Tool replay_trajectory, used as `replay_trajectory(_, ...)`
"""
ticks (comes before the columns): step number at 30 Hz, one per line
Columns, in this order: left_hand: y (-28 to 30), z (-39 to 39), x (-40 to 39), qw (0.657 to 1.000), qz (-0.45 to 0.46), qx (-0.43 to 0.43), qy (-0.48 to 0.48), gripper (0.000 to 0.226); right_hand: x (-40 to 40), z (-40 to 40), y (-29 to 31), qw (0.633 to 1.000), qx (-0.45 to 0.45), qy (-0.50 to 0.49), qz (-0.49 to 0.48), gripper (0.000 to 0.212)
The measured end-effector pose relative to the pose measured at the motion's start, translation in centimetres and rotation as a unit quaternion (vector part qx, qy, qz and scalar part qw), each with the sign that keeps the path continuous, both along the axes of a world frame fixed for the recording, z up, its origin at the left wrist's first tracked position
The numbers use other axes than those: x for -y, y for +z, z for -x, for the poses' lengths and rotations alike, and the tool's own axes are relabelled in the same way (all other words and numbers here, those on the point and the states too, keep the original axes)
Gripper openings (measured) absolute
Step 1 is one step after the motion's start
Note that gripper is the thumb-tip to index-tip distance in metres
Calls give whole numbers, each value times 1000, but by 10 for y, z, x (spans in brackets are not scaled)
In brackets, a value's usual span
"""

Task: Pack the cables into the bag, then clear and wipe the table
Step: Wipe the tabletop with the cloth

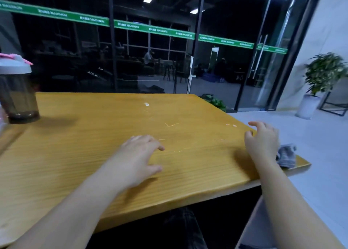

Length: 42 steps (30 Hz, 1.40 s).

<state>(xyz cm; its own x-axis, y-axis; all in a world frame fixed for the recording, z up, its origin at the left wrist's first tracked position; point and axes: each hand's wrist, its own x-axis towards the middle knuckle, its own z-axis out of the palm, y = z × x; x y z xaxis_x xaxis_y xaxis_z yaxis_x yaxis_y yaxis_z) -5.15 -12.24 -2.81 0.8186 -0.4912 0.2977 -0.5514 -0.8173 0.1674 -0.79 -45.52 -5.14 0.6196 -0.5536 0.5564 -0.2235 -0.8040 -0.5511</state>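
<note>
The yellow wooden table [94, 154] fills the middle of the head view. My left hand [139, 158] hovers over its middle with relaxed, spread fingers and holds nothing. My right hand [263, 141] is near the table's right edge, fingers loosely curved, also holding nothing. A crumpled grey cloth [287, 155] lies on the table's right corner, just behind my right wrist. Small bits of light debris [170, 124] and scratches mark the tabletop. No cables or bag are in view.
A smoky plastic bottle [17, 92] with a grey and pink lid stands at the table's far left. Beyond the table is a dark glass wall [150, 51]. A potted plant [318, 83] stands on the pale floor at the right.
</note>
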Motion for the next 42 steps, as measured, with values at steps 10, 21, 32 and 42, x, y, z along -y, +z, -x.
replay_trajectory(10,-3,3,12,999,37,1,-37,35,35,10,-10,940,-308,-144,20,30)
replay_trajectory(21,9,16,0,999,22,11,-29,34,35,27,-11,988,-110,-104,-17,27)
replay_trajectory(32,26,28,-11,998,53,-10,-17,47,-77,32,48,984,63,127,103,46)
replay_trajectory(42,31,28,-53,980,187,58,32,64,-215,54,50,884,28,440,154,49)
